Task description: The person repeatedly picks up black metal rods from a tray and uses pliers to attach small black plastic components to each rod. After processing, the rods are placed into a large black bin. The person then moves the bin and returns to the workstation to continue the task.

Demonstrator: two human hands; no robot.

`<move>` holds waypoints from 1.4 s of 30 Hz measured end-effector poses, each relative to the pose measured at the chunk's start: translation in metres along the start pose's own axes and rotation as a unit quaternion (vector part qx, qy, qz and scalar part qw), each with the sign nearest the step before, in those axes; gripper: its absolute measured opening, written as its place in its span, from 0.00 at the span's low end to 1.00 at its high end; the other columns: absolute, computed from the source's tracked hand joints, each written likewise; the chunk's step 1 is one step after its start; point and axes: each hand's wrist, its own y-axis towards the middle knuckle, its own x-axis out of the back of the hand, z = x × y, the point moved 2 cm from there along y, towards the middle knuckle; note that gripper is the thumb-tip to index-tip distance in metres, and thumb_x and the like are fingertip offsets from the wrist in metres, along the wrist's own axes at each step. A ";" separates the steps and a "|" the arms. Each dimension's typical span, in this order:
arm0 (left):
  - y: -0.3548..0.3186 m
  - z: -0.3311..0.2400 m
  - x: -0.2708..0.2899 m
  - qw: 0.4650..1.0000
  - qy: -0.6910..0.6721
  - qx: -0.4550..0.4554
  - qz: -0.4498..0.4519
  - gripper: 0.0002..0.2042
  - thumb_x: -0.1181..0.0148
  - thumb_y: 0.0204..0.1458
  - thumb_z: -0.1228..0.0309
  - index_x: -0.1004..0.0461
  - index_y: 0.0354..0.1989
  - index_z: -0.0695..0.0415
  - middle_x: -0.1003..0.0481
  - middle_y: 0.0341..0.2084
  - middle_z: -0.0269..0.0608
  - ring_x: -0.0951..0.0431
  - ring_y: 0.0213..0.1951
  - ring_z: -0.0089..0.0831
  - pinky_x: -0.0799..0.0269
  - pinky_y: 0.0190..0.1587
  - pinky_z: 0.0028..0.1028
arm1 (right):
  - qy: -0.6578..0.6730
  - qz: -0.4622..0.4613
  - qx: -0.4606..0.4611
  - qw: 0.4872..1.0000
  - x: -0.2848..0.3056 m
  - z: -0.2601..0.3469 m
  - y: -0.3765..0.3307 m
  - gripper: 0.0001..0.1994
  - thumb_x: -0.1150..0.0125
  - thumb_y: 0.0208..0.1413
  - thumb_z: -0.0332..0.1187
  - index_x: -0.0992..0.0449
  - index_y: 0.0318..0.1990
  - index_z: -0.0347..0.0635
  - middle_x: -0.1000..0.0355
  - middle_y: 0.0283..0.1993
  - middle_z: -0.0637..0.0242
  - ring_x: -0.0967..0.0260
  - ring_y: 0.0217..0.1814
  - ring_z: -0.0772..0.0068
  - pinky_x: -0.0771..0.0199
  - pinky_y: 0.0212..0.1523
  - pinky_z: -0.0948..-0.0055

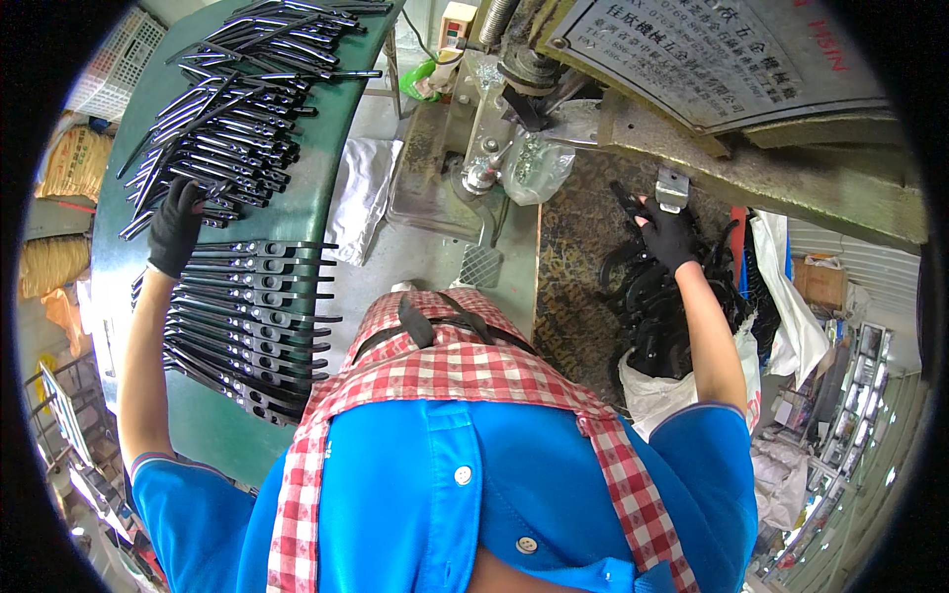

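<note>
My left hand point(176, 232), in a black fingerless glove, is at the near edge of a pile of slim black metal rods point(222, 138) on the green table. Its fingers are curled around the end of a rod there; the grip is partly hidden. Just below it lies a neat row of black metal levers point(262, 301) with ring-shaped holes. My right hand point(669, 235), gloved alike, reaches over a heap of curved black parts point(662, 311). Its thumb and fingertips close on a short black part point(625, 201) at the heap's far left edge.
The green table point(222, 445) curves along my left. A machine point(791, 163) with a metal plate overhangs the right side, close above my right hand. Between them are a foot pedal point(479, 265), a clear plastic bag point(539, 168) and a white cloth point(361, 198). White sacks point(786, 296) stand at right.
</note>
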 end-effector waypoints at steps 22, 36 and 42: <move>0.135 -0.243 0.088 0.922 -0.313 -0.171 0.153 0.17 0.48 0.54 0.51 0.29 0.31 0.53 0.30 0.13 0.46 0.26 0.20 0.49 0.35 0.23 0.44 | 0.130 -0.016 0.251 0.959 0.022 0.246 -0.055 0.18 0.36 0.49 0.40 0.28 0.44 0.40 0.28 0.25 0.63 0.29 0.23 0.67 0.32 0.25 0.69; 0.143 -0.254 0.094 0.930 -0.260 -0.204 0.163 0.17 0.49 0.55 0.52 0.30 0.30 0.56 0.30 0.12 0.48 0.26 0.19 0.50 0.34 0.22 0.44 | -0.046 -0.018 0.236 0.971 0.049 0.280 -0.045 0.20 0.35 0.47 0.51 0.25 0.37 0.45 0.30 0.20 0.56 0.29 0.23 0.52 0.31 0.25 0.61; 0.174 -0.255 0.091 0.940 -0.250 -0.209 0.097 0.16 0.48 0.56 0.54 0.30 0.32 0.56 0.29 0.15 0.48 0.26 0.21 0.49 0.32 0.23 0.41 | -0.077 -0.038 0.198 0.976 0.063 0.269 -0.026 0.22 0.36 0.48 0.54 0.24 0.40 0.46 0.29 0.21 0.56 0.29 0.23 0.51 0.30 0.26 0.62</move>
